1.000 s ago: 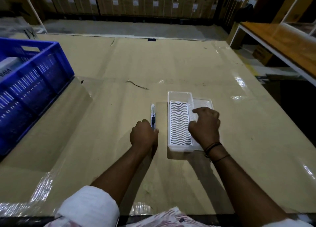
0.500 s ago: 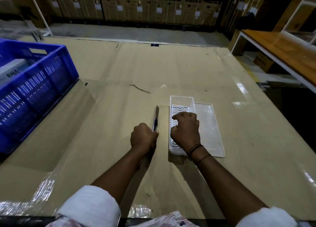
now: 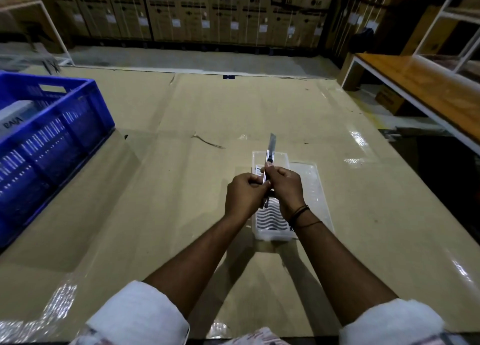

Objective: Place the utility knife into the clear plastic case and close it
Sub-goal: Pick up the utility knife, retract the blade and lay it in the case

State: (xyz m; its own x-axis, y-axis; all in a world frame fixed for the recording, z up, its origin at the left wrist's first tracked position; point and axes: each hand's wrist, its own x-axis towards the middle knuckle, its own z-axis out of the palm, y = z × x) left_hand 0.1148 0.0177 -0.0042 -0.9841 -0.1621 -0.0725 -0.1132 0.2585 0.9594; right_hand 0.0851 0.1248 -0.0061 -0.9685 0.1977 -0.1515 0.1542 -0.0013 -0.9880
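The left hand [image 3: 244,196] and the right hand [image 3: 284,188] both grasp the utility knife [image 3: 268,160] and hold it above the open clear plastic case [image 3: 314,188]. The long axis of the knife runs away from the person, and its blade end points past the far edge of the case. The case lies directly under the hands. Left of the hands, the cardboard-covered table [image 3: 168,188] is free up to the blue crate [image 3: 52,137].

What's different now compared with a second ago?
The utility knife has been lifted off the table and now hangs above the open clear case, blade out. The right hand left the case's ridged tray and joined the left hand on the knife's handle. The case stayed open in the same spot, and the blue crate did not move.
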